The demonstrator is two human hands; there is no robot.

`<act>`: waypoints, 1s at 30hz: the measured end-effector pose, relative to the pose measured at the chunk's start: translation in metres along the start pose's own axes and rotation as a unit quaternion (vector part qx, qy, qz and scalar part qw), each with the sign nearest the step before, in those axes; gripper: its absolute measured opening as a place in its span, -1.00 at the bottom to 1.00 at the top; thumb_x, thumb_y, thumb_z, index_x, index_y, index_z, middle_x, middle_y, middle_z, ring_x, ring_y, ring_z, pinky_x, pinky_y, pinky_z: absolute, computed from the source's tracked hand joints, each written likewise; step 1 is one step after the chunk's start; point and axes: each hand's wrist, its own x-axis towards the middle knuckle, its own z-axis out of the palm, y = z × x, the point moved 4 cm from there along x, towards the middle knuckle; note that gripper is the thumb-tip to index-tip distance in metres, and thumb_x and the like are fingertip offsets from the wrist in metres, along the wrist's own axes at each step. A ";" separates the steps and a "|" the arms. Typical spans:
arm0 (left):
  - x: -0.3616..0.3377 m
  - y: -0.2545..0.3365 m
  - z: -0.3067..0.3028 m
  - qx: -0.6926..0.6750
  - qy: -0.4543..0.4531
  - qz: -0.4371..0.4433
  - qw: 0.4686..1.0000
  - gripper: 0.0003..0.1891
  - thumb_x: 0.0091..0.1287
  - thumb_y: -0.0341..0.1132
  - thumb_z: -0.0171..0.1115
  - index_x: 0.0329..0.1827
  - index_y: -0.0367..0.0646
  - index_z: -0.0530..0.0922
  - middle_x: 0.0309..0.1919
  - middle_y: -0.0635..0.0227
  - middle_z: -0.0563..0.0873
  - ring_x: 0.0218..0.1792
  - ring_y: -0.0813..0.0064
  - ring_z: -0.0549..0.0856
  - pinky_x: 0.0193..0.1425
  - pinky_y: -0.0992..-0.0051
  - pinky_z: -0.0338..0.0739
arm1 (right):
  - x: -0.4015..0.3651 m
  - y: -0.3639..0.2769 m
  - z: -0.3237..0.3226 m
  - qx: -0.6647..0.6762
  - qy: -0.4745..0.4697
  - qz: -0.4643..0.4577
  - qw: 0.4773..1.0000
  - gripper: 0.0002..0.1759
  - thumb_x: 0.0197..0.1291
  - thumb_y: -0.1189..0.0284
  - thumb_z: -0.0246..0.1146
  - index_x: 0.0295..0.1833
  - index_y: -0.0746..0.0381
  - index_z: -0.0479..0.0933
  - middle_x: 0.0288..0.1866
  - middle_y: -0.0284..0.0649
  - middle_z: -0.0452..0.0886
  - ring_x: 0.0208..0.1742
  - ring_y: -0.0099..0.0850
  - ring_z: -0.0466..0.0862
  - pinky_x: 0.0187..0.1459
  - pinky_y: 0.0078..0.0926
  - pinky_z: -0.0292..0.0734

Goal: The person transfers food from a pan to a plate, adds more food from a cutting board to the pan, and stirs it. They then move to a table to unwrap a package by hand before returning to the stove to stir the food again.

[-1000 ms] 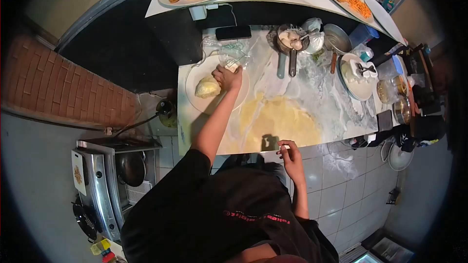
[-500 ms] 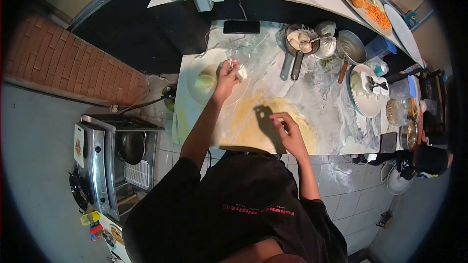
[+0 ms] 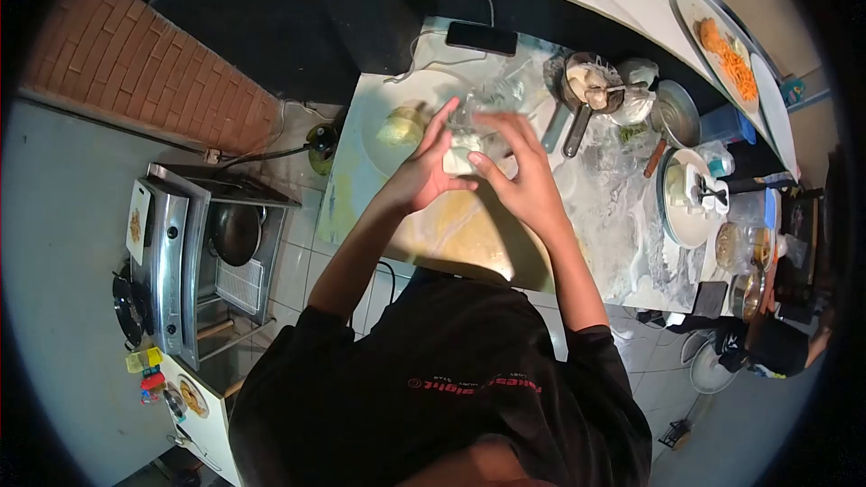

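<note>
Between my two hands, above the near right side of a large pale plate, is a small white block, partly covered by fingers. It could be tofu, but I cannot be sure. My left hand cups it from the left, thumb and fingers curved around it. From the right, my right hand presses its thumb against the block, while its other fingers are blurred. A rounded yellowish-green food piece lies on the plate. Crumpled clear plastic sits just behind my hands.
A phone lies at the table's back. Behind right stand a handled pot with a pale mixture and a metal pan. Farther right, a plate carries white blocks. At left is a stove. A person is at far right.
My left hand has moved slightly right with the white block. My right hand has risen from the near table area to meet it. The whole view has shifted a little.
</note>
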 end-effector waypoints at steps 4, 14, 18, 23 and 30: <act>-0.019 0.017 -0.013 0.187 -0.003 0.118 0.975 -0.07 0.40 -0.56 0.20 0.67 0.09 -0.22 0.38 0.17 0.42 0.27 0.48 0.51 0.24 0.41 0.52 | -0.002 -0.018 0.000 0.019 -0.018 -0.009 1.000 -0.67 0.26 0.52 0.32 0.14 0.23 0.54 0.01 -0.09 0.56 0.07 -0.07 0.62 0.12 -0.30 0.50; -0.035 0.044 -0.008 0.306 -0.012 0.222 0.926 -0.18 0.28 -0.73 0.23 0.54 -0.07 0.04 0.30 0.16 0.49 0.31 0.41 0.53 0.31 0.43 0.50 | 0.002 -0.058 0.001 -0.116 -0.012 -0.114 0.987 -0.68 0.03 0.66 0.32 -0.05 0.21 0.60 0.00 -0.16 0.48 0.12 -0.08 0.51 0.12 -0.18 0.48; -0.031 0.046 -0.017 0.233 0.057 0.270 0.932 -0.19 0.19 -0.75 0.32 0.44 -0.11 0.12 0.26 0.15 0.53 0.26 0.41 0.58 0.21 0.45 0.57 | 0.004 -0.060 0.004 -0.133 -0.029 -0.184 0.973 -0.60 -0.10 0.72 0.27 -0.07 0.20 0.60 -0.04 -0.16 0.49 0.09 -0.06 0.50 0.13 -0.09 0.47; -0.032 0.045 -0.031 0.277 0.090 0.263 0.920 -0.19 0.12 -0.78 0.33 0.43 -0.18 0.18 0.19 0.15 0.58 0.20 0.38 0.63 0.25 0.43 0.56 | 0.010 -0.053 0.010 -0.125 -0.009 -0.108 0.986 -0.59 -0.07 0.73 0.25 -0.02 0.24 0.59 -0.10 -0.15 0.49 0.04 -0.09 0.50 0.09 -0.14 0.47; -0.031 0.050 -0.023 0.288 0.052 0.285 0.913 -0.46 0.22 -0.66 0.33 0.31 -0.38 0.49 0.25 0.15 0.56 0.24 0.39 0.58 0.28 0.46 0.48 | 0.018 -0.047 0.012 -0.153 0.025 -0.039 0.987 -0.56 0.14 0.57 0.35 0.19 0.26 0.58 -0.15 -0.13 0.46 -0.05 -0.14 0.48 0.02 -0.22 0.48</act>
